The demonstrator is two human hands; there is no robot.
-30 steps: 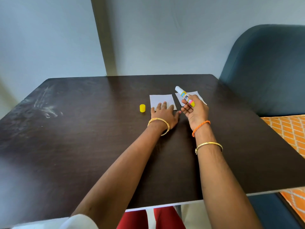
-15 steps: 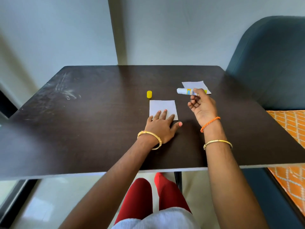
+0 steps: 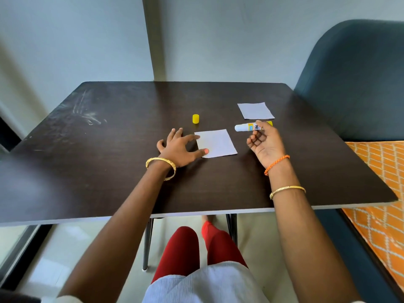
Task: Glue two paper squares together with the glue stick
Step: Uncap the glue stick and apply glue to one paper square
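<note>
on dark table (image 3: 109, 171), right hand (image 3: 265, 143) pinches cylindrical glue stick (image 3: 248, 127); left hand (image 3: 179, 147) splayed, empty.

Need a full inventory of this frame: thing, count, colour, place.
table: 1, dark brown, fills the middle of the view
paper squares: 2, white, one near the left hand, one farther back on the right, apart
glue stick: 1, white with yellow and blue label, uncapped, in the right hand
cap: 1, yellow, upright on the table behind the near square
chair: 1, dark teal, right of the table
cushion: 1, orange with white lattice, lower right
bangles: 2, gold, one per wrist
thread band: 1, orange, right wrist
left hand: thumb on the near square's corner
right hand: holds the glue stick
</note>
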